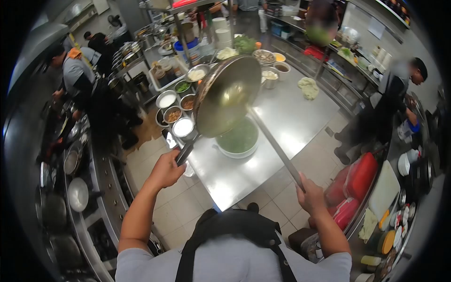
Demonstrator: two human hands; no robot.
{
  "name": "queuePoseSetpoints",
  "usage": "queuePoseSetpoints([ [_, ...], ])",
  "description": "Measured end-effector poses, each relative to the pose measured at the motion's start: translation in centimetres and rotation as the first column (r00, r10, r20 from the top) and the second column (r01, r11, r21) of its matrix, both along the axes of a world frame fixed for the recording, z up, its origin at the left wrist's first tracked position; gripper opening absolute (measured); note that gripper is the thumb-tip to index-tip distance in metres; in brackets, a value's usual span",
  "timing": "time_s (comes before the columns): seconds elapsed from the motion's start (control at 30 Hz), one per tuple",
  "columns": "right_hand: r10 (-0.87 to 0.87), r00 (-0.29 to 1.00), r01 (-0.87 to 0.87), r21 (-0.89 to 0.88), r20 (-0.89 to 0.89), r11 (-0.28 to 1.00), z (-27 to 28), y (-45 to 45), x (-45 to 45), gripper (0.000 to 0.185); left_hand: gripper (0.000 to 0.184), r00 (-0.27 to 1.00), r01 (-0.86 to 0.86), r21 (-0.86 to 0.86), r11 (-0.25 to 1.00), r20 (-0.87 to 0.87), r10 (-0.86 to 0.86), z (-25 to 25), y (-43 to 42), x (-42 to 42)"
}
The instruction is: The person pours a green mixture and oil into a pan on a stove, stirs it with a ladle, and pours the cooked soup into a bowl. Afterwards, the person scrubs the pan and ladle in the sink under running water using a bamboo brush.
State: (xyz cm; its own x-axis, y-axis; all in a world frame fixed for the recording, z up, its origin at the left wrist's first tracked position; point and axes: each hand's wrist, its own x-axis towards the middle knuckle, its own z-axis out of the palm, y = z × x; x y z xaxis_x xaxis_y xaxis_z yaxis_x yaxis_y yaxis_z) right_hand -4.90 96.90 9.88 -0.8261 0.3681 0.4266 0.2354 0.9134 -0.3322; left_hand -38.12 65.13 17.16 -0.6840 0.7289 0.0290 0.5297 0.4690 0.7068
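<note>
My left hand (166, 170) is closed around the black handle of a wok (217, 110), which is tipped up on its side over the table. Below the wok's lower edge sits a white bowl (237, 155) filled with something green and liquid-looking. In my right hand (311, 193) is the long metal handle of a ladle (277, 148). Its far end reaches the wok's right edge, where the head is blurred. Whether anything is pouring from the wok cannot be made out.
The steel table (291, 123) carries a cloth (308, 88) and several metal tubs of ingredients, among them a tub of white contents (182, 127). Co-workers stand at the left stove (110, 188) and at the right counter. Red bags (361, 175) lie to my right.
</note>
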Motion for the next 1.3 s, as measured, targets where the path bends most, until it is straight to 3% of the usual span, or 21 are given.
queuePoseSetpoints([
  [0.1,0.048,0.984,-0.066,-0.103,-0.170,0.992,-1.8,-0.7,-2.8,0.057,0.013,0.999,-0.026,-0.010,1.000,0.026,0.027,0.7,0.7,0.8],
  [0.2,0.076,0.994,-0.082,-0.068,-0.078,0.994,-1.6,0.1,-2.4,0.056,0.014,0.996,-0.077,-0.048,0.996,0.049,0.080,1.1,1.0,1.3],
  [0.4,0.034,0.944,-0.087,0.149,0.329,0.985,-1.1,6.3,3.6,0.055,0.017,0.983,-0.162,-0.057,0.985,-0.101,0.156,1.1,1.4,2.7],
  [0.47,0.052,0.941,-0.112,0.164,0.333,0.980,0.5,8.0,4.4,0.054,0.023,0.973,-0.214,-0.070,0.974,-0.102,0.207,1.0,1.6,3.4],
  [0.87,0.177,0.931,-0.273,0.289,0.319,0.917,4.1,15.1,2.7,0.047,0.016,0.949,-0.292,-0.064,0.954,-0.138,0.282,0.5,1.9,7.4],
  [1.03,0.157,0.909,-0.308,0.370,0.386,0.876,5.9,16.7,2.6,0.061,0.015,0.915,-0.369,0.033,0.929,0.187,0.357,-1.6,2.0,8.3],
  [1.1,0.174,0.911,-0.316,0.360,0.374,0.878,5.5,17.0,2.7,0.061,0.014,0.827,-0.472,0.023,0.881,0.359,0.433,-1.5,2.2,9.3],
  [1.13,0.235,0.921,-0.339,0.342,0.309,0.876,5.0,17.0,2.0,0.063,0.016,0.907,-0.401,0.193,0.895,0.222,0.358,-4.9,1.9,8.9],
  [1.17,0.291,0.922,-0.365,0.322,0.255,0.874,4.7,16.5,1.5,0.064,0.020,0.824,-0.470,0.153,0.869,0.428,0.370,-3.8,2.0,9.5],
  [1.2,0.314,0.919,-0.377,0.300,0.237,0.876,3.7,16.2,1.2,0.066,0.024,0.783,-0.491,0.182,0.852,0.520,0.341,-4.7,2.0,9.8],
  [1.27,0.365,0.922,-0.379,0.111,0.126,0.919,3.3,11.6,-0.5,0.054,0.025,0.716,-0.554,0.219,0.803,0.618,0.325,-4.4,1.2,11.2],
  [1.3,0.507,0.860,-0.478,0.264,-0.054,0.838,1.7,9.9,-2.5,0.049,0.024,0.693,-0.568,0.240,0.787,0.656,0.301,-4.1,0.3,12.0],
])
